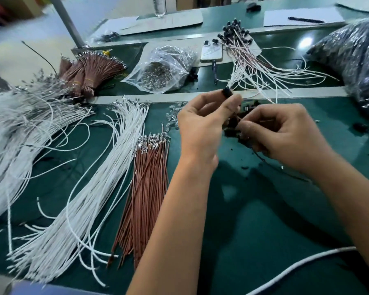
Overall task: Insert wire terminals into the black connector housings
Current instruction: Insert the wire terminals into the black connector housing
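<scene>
My left grip (202,122) pinches a small, light, rigid black housing (227,93) by its sides above the tabletop (254,220), while my right grip (285,133) curls round a thin, floppy wire best held near its terminal

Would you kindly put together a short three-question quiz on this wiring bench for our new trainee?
1. True or false: the left hand pinches a black connector housing.
2. Which loose wires lie nearer the left hand: (a) brown wires or (b) white wires?
3. What lies beside the clear bag of terminals?

Key: 1 true. 2 a. 3 a phone.
</scene>
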